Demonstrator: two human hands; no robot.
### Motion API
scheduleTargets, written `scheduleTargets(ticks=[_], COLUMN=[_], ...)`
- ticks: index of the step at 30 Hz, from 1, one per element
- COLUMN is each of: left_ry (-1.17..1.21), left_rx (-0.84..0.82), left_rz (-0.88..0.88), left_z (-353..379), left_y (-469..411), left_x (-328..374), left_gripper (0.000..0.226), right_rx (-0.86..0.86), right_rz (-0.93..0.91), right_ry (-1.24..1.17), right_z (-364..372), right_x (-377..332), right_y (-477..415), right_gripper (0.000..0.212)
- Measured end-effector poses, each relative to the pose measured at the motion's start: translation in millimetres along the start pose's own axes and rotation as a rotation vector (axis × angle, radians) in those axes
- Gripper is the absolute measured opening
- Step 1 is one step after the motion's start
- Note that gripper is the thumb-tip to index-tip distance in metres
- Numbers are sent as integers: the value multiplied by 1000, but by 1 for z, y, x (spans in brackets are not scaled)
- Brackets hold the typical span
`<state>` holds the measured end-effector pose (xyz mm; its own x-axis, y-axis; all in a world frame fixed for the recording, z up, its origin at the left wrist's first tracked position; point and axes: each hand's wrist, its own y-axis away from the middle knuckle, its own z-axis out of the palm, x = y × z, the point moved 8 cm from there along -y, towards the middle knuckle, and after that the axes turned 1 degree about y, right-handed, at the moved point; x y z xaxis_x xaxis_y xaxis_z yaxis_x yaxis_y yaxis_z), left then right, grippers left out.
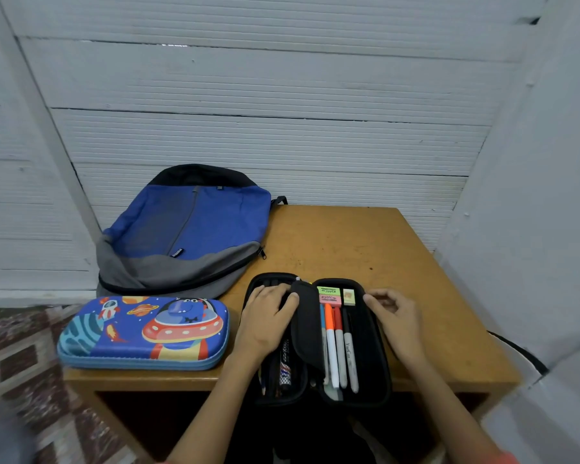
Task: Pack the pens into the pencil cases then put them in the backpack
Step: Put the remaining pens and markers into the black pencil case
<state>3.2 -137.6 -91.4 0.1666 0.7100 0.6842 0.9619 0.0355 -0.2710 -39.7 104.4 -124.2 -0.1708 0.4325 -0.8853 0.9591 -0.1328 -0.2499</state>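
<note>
On wooden table [349,242], left hand [265,319] flat on black oblong case [370,349]; right hand [397,316] curled, grip unclear.

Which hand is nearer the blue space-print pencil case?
Left. The left hand rests on the black case, just right of the blue case; the right hand is farther right.

Backpack [188,229] behind closed case [144,333]; open case [372,346] lies right.

Wooden table [349,242], patterned floor [24,356]
</note>
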Motion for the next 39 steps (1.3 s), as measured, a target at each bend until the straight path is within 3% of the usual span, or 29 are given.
scheduleTargets(ticks=[13,21,26,39], left_ry=[19,-252,-401,-831], left_rx=[-26,-55,-64,-58], left_rz=[24,78,55,32], left_z=[4,5,13,57], left_y=[0,-9,-14,-3], left_x=[3,17,44,101], left_gripper=[54,76,49,58], right_rx=[-25,-22,-6,-6], right_rz=[-5,-6,-2,-12], right_ry=[-86,-78,-74,-45], right_z=[0,0,1,1], right_x=[5,9,12,15], right_y=[0,-3,-5,-7], right_gripper=[11,6,2,5])
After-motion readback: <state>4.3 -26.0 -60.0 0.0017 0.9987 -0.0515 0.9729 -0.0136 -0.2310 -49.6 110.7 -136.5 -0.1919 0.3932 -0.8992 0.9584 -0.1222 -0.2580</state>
